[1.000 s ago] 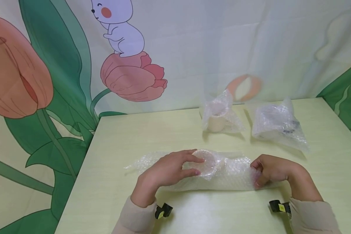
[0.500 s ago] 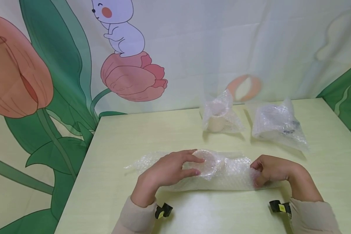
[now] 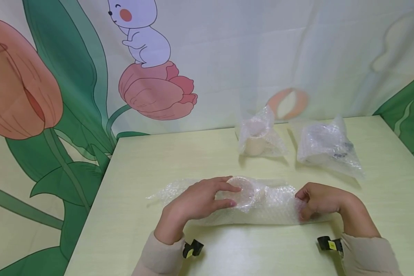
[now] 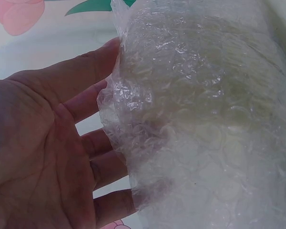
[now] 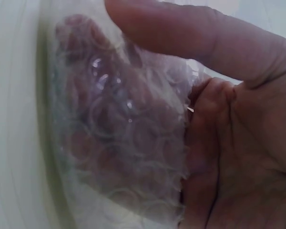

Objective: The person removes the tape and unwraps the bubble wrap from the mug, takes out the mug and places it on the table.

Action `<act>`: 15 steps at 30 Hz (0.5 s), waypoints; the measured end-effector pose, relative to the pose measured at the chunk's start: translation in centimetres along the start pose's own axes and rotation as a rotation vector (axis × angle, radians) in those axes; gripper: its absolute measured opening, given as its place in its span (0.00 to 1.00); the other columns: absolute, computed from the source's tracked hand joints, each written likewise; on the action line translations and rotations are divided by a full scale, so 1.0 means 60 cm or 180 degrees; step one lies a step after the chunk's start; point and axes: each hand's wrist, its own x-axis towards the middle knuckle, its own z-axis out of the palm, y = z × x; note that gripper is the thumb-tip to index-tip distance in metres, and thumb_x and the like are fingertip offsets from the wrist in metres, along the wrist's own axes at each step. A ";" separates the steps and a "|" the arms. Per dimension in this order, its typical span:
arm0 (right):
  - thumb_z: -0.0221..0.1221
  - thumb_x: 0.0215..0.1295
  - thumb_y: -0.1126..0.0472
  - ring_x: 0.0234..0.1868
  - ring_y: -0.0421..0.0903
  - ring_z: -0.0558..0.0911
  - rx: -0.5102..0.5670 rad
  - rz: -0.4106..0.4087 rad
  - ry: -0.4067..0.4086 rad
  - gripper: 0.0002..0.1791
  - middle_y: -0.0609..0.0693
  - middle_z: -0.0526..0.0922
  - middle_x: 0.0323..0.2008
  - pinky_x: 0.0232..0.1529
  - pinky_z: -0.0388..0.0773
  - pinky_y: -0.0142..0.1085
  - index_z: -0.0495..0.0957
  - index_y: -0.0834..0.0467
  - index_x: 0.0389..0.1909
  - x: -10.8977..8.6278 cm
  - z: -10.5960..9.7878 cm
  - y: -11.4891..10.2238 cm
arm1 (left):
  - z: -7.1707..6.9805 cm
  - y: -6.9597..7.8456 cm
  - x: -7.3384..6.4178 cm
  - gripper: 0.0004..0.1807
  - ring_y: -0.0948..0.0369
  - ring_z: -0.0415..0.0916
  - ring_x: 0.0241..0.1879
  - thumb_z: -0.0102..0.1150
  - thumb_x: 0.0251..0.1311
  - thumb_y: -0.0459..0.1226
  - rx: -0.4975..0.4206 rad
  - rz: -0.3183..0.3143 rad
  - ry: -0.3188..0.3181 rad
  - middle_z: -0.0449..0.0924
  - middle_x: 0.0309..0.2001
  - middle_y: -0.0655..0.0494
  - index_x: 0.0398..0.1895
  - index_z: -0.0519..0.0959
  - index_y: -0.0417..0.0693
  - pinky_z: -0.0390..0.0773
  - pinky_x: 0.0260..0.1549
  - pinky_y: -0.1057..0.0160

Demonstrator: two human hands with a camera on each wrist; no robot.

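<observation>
A long sheet of bubble wrap lies across the table, with a round, pale-rimmed thing under it near the middle; the wrap blurs its kind. From the left, my left hand holds this round thing, thumb and index finger lying on its top. In the left wrist view the other fingertips vanish behind the wrap. My right hand pinches the wrap's right end. The right wrist view shows its fingers through the clear bubbles, inside the fold, with the thumb outside.
Two more bubble-wrapped packages stand at the table's back: one with a pale cylindrical thing, and a wider package to its right. Behind the table hangs a printed curtain. Each sleeve carries a small black wrist camera.
The right fingers shift very slightly at the wrap's right end. Otherwise both hands, the wrap and the packages stay where they were.
</observation>
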 end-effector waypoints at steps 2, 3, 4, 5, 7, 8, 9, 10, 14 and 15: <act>0.69 0.45 0.72 0.20 0.35 0.61 -0.0019 -0.0013 -0.0004 0.13 0.40 0.64 0.18 0.23 0.58 0.29 0.73 0.71 0.25 0.000 0.000 0.000 | 0.000 -0.001 0.001 0.22 0.55 0.63 0.78 0.64 0.70 0.49 0.0006 0.0004 -0.0001 0.67 0.78 0.57 0.66 0.81 0.65 0.65 0.75 0.50; 0.69 0.45 0.72 0.20 0.35 0.61 -0.0030 -0.0008 -0.0004 0.13 0.40 0.64 0.17 0.23 0.58 0.29 0.73 0.71 0.25 0.000 0.001 0.000 | 0.000 -0.001 0.001 0.22 0.55 0.63 0.78 0.64 0.70 0.49 0.0009 0.0005 -0.0001 0.67 0.78 0.57 0.66 0.81 0.65 0.64 0.75 0.50; 0.69 0.45 0.72 0.20 0.35 0.61 -0.0038 -0.0003 -0.0006 0.13 0.39 0.64 0.17 0.23 0.58 0.29 0.72 0.71 0.25 0.000 0.001 0.000 | 0.000 0.000 0.001 0.22 0.55 0.63 0.78 0.64 0.70 0.49 0.0011 0.0004 -0.0002 0.66 0.78 0.57 0.66 0.81 0.65 0.64 0.75 0.50; 0.69 0.45 0.72 0.20 0.35 0.61 -0.0051 0.0004 -0.0008 0.13 0.39 0.63 0.17 0.23 0.58 0.29 0.72 0.71 0.24 0.000 0.001 0.000 | 0.001 0.000 0.001 0.22 0.55 0.63 0.78 0.64 0.70 0.50 0.0012 0.0006 -0.0002 0.66 0.78 0.57 0.66 0.81 0.65 0.64 0.75 0.50; 0.69 0.46 0.72 0.20 0.35 0.60 -0.0075 -0.0009 -0.0016 0.14 0.39 0.63 0.17 0.23 0.58 0.29 0.71 0.71 0.24 0.000 0.000 0.001 | 0.001 0.000 0.001 0.22 0.55 0.63 0.78 0.64 0.70 0.50 0.0015 -0.0001 -0.0001 0.66 0.78 0.57 0.66 0.80 0.66 0.64 0.75 0.50; 0.69 0.47 0.72 0.19 0.35 0.60 -0.0077 -0.0021 -0.0023 0.14 0.39 0.63 0.17 0.23 0.58 0.29 0.71 0.70 0.24 0.000 0.000 0.002 | 0.001 0.000 0.001 0.22 0.55 0.63 0.78 0.64 0.70 0.50 0.0014 -0.0005 -0.0001 0.66 0.78 0.57 0.66 0.80 0.66 0.64 0.76 0.50; 0.70 0.47 0.72 0.19 0.35 0.61 -0.0071 -0.0019 -0.0033 0.14 0.39 0.64 0.17 0.23 0.58 0.29 0.72 0.71 0.24 0.000 0.000 0.002 | 0.001 0.000 0.001 0.22 0.55 0.63 0.78 0.64 0.70 0.50 0.0020 -0.0009 0.0000 0.66 0.78 0.57 0.66 0.80 0.66 0.64 0.76 0.50; 0.70 0.48 0.71 0.19 0.35 0.61 -0.0067 -0.0027 -0.0045 0.14 0.40 0.65 0.17 0.23 0.59 0.29 0.72 0.71 0.25 0.000 0.000 0.002 | 0.001 0.000 0.001 0.22 0.55 0.63 0.78 0.64 0.70 0.50 0.0021 -0.0012 0.0000 0.66 0.78 0.57 0.66 0.80 0.66 0.64 0.75 0.50; 0.71 0.51 0.71 0.20 0.34 0.65 -0.0012 -0.0026 -0.0113 0.12 0.41 0.72 0.20 0.24 0.62 0.28 0.76 0.71 0.27 0.000 -0.001 0.003 | 0.001 0.001 0.000 0.22 0.55 0.63 0.78 0.64 0.70 0.50 0.0011 -0.0036 -0.0003 0.66 0.78 0.58 0.66 0.80 0.66 0.64 0.75 0.50; 0.71 0.51 0.71 0.21 0.34 0.66 0.0002 -0.0022 -0.0133 0.11 0.42 0.74 0.20 0.24 0.63 0.28 0.77 0.71 0.28 0.000 -0.001 0.004 | 0.001 0.001 0.000 0.22 0.55 0.63 0.78 0.64 0.70 0.50 0.0009 -0.0040 -0.0004 0.66 0.78 0.58 0.66 0.80 0.66 0.64 0.75 0.50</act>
